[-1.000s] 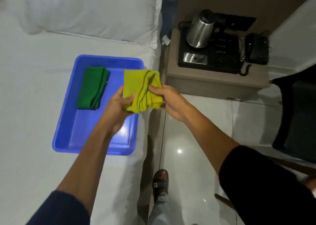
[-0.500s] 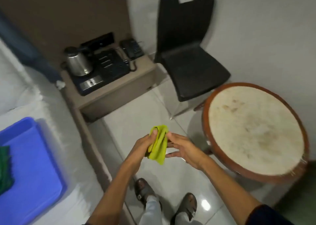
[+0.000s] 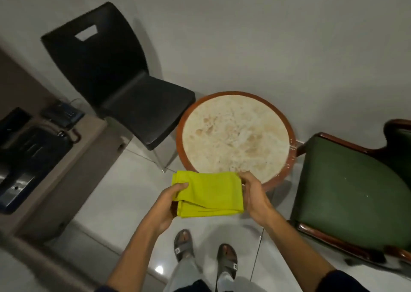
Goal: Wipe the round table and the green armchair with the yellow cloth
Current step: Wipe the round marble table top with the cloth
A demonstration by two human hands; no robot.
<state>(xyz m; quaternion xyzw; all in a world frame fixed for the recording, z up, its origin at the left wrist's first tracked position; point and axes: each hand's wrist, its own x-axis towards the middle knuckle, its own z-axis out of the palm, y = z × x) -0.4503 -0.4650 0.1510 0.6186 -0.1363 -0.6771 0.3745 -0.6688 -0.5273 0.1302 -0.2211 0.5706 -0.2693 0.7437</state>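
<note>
A folded yellow cloth (image 3: 209, 194) is stretched flat between both hands above the tiled floor, just in front of the round table. My left hand (image 3: 168, 205) grips its left edge and my right hand (image 3: 253, 194) grips its right edge. The round table (image 3: 235, 136) has a pale, stained top inside a reddish-brown rim and stands against the wall. To its right is the green armchair (image 3: 347, 194) with a dark wooden frame, cut off by the frame edge.
A black plastic chair (image 3: 124, 87) stands left of the table against the wall. At far left a bedside cabinet (image 3: 73, 156) carries a black tray and a telephone (image 3: 62, 114). My sandalled feet (image 3: 204, 254) stand on glossy white tiles.
I turned from the bed and blue tub toward the round table; the armchair came into view. The cloth, earlier bunched between my hands, is now spread flat between them.
</note>
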